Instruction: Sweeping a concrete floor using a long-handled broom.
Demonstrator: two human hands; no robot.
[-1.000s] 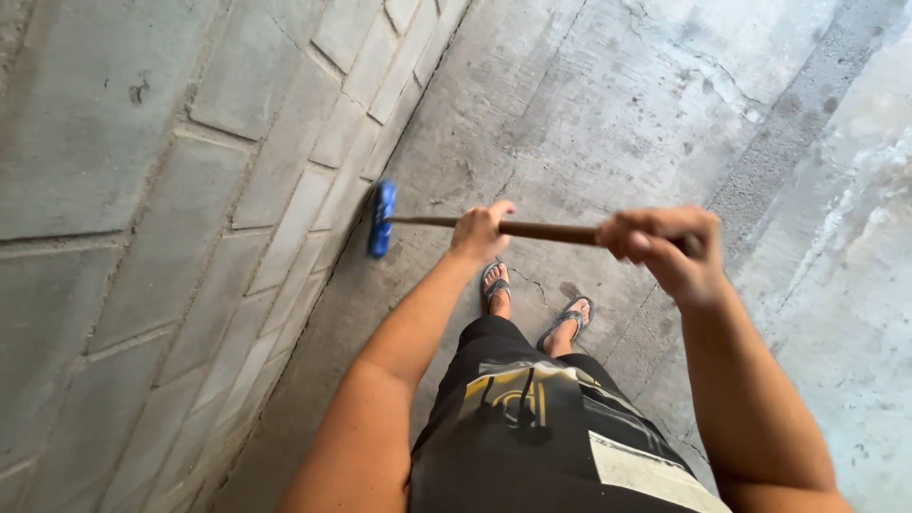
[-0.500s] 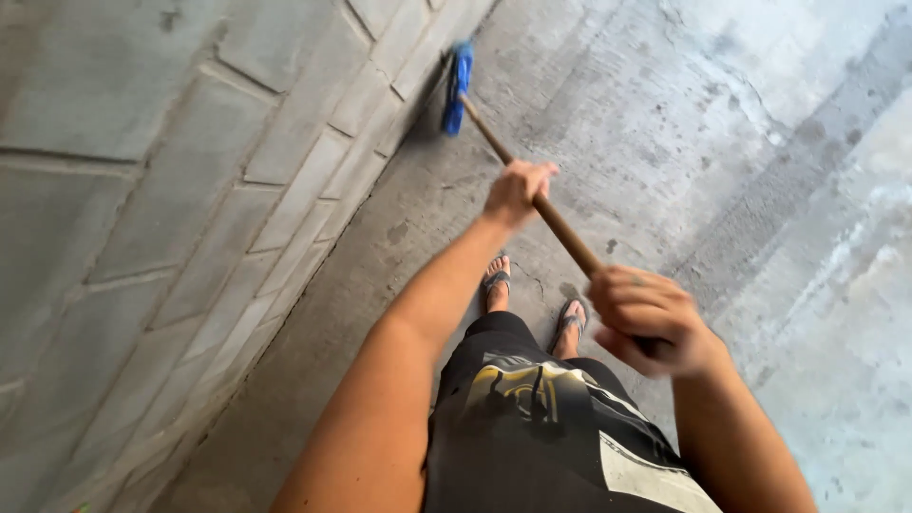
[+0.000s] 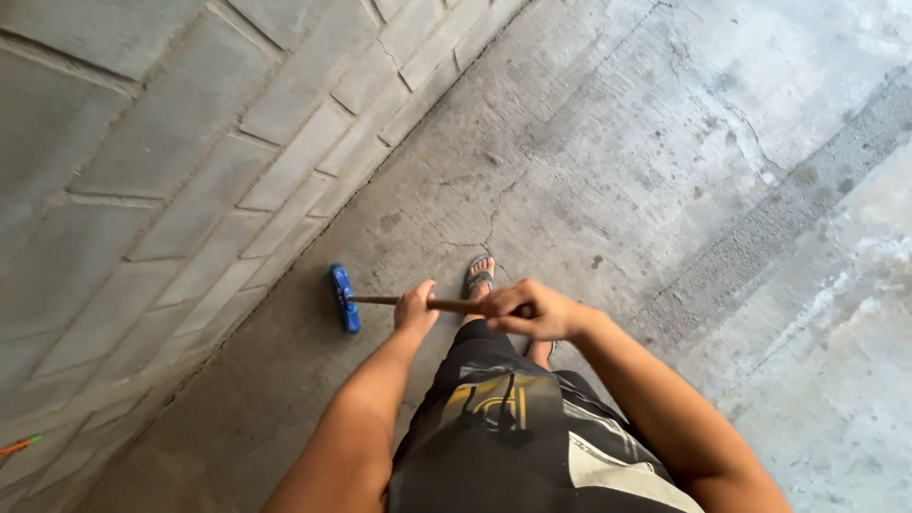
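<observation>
Head view: cracked concrete floor (image 3: 608, 142), block wall (image 3: 142, 171).

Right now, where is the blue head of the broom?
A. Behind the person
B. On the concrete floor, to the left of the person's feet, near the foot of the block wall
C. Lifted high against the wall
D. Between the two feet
B: the blue broom head rests low on the concrete floor, left of the sandalled foot, close to the block wall.
</observation>
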